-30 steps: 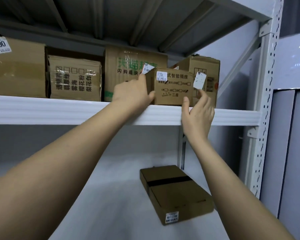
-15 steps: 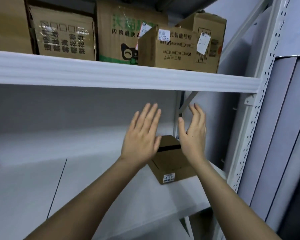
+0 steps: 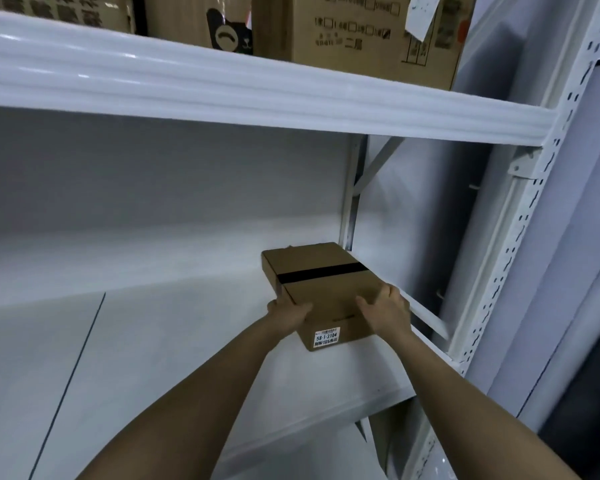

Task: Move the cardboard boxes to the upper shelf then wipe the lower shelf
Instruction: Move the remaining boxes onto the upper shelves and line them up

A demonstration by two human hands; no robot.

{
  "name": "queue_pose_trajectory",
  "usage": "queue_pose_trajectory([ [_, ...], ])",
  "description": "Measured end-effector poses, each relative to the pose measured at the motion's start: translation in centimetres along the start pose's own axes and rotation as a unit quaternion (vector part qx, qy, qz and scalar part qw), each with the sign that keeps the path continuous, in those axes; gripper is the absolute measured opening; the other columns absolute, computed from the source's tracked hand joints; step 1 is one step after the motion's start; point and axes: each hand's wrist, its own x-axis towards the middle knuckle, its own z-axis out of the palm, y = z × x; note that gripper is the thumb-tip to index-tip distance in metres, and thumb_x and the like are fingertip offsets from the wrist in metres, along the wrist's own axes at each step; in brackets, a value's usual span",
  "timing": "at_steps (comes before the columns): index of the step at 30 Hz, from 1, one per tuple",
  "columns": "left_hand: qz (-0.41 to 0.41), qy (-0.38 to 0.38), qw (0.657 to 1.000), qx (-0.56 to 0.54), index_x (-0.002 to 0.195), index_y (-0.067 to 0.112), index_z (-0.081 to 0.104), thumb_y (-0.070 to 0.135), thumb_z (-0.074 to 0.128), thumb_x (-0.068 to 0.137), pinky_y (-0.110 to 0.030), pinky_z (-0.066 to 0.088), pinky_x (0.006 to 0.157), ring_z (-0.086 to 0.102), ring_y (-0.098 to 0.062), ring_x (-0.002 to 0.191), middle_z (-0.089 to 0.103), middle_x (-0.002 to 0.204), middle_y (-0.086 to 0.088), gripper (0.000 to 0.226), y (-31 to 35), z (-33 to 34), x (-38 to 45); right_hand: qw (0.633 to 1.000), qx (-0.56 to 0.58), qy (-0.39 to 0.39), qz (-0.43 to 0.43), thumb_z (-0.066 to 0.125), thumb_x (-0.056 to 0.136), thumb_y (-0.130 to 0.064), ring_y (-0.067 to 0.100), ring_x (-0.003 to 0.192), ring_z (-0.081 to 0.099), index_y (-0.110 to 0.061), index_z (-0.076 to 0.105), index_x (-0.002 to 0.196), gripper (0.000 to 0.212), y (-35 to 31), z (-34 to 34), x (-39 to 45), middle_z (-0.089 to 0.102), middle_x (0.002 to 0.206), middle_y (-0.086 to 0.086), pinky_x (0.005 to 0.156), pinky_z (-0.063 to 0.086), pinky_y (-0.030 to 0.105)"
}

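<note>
left hand point(image 3: 288, 315) and right hand point(image 3: 387, 311) clasp opposite sides of the flat cardboard box point(image 3: 326, 289), which lies between them on the lower shelf point(image 3: 153, 341).

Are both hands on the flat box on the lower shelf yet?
Touching. The head view shows the left hand wrapped on the flat box's left edge and the right hand gripping its right edge.

Flat box point(image 3: 326, 282) in your hands: plain brown cardboard, matt, crossed by one smooth black tape band point(image 3: 323, 272); a white paper label point(image 3: 326, 337) sits on its near end. Lower shelf point(image 3: 153, 341): white painted board, smooth, dull sheen. Upper shelf edge point(image 3: 257, 98): glossy white ribbed metal. Perforated upright point(image 3: 520, 216): white painted metal. Boxes above point(image 3: 361, 36): printed matt cardboard with a loose paper slip point(image 3: 423, 12).
</note>
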Motion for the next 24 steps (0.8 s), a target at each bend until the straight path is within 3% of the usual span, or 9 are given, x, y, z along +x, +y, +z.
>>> queue_pose_trajectory([
  [5, -0.083, -0.005, 0.992, -0.095, 0.15, 0.009, 0.015, 0.038, 0.049, 0.094, -0.035, 0.03, 0.11, 0.032, -0.027, 0.136, 0.027, 0.151, -0.011, 0.072, -0.3, 2.1, 3.4, 0.998, -0.022, -0.028, 0.041, 0.053, 0.089, -0.046, 0.032, 0.137, 0.03, -0.009, 0.028, 0.145, 0.071, 3.2, 1.4, 4.6, 0.033, 0.148, 0.013, 0.111, 0.028, 0.047],
  [11, -0.143, 0.036, 0.969, -0.201, 0.145, 0.009, 0.027, 0.035, 0.048, 0.096, -0.033, 0.041, 0.092, 0.046, -0.026, 0.125, 0.044, 0.141, -0.01, 0.059, 0.0, 3.8, 6.3, 0.99, 0.055, -0.065, 0.111, 0.057, 0.086, -0.041, 0.037, 0.118, 0.046, -0.007, 0.041, 0.134, 0.061, 6.2, 2.9, 8.8, 0.047, 0.131, 0.017, 0.096, 0.043, 0.046],
  [16, -0.163, 0.028, 0.955, -0.248, 0.137, 0.007, 0.044, 0.034, 0.049, 0.096, -0.032, 0.05, 0.08, 0.06, -0.028, 0.108, 0.058, 0.127, -0.014, 0.049, -1.0, 4.5, 8.0, 0.985, 0.088, -0.075, 0.126, 0.041, 0.091, -0.051, 0.035, 0.103, 0.055, -0.006, 0.06, 0.11, 0.052, 8.1, 4.0, 11.2, 0.061, 0.111, 0.016, 0.093, 0.044, 0.042],
  [18, -0.169, 0.033, 0.95, -0.261, 0.13, 0.006, 0.05, 0.037, 0.048, 0.096, -0.03, 0.052, 0.067, 0.065, -0.026, 0.091, 0.065, 0.112, -0.011, 0.045, -1.3, 4.2, 8.5, 0.978, 0.118, -0.103, 0.139, 0.039, 0.092, -0.056, 0.033, 0.103, 0.055, -0.013, 0.061, 0.096, 0.048, 8.5, 4.1, 11.5, 0.061, 0.109, 0.013, 0.095, 0.041, 0.042],
  [21, -0.187, 0.05, 0.941, -0.277, 0.095, 0.013, 0.059, 0.049, 0.049, 0.093, -0.019, 0.045, 0.041, 0.064, -0.015, 0.057, 0.068, 0.066, 0.0, 0.037, -1.8, 3.2, 8.7, 0.959, 0.196, -0.148, 0.144, 0.045, 0.091, -0.057, 0.031, 0.102, 0.055, -0.02, 0.055, 0.084, 0.038, 8.8, 4.1, 11.6, 0.061, 0.11, 0.012, 0.1, 0.042, 0.047],
  [24, -0.191, 0.058, 0.94, -0.277, 0.081, 0.016, 0.055, 0.053, 0.054, 0.088, -0.016, 0.039, 0.026, 0.06, -0.014, 0.034, 0.062, 0.041, 0.0, 0.038, -2.2, 2.3, 8.4, 0.917, 0.29, -0.218, 0.163, 0.049, 0.091, -0.054, 0.029, 0.102, 0.061, -0.013, 0.06, 0.117, 0.049, 8.7, 3.6, 11.4, 0.065, 0.112, 0.012, 0.095, 0.047, 0.044],
])
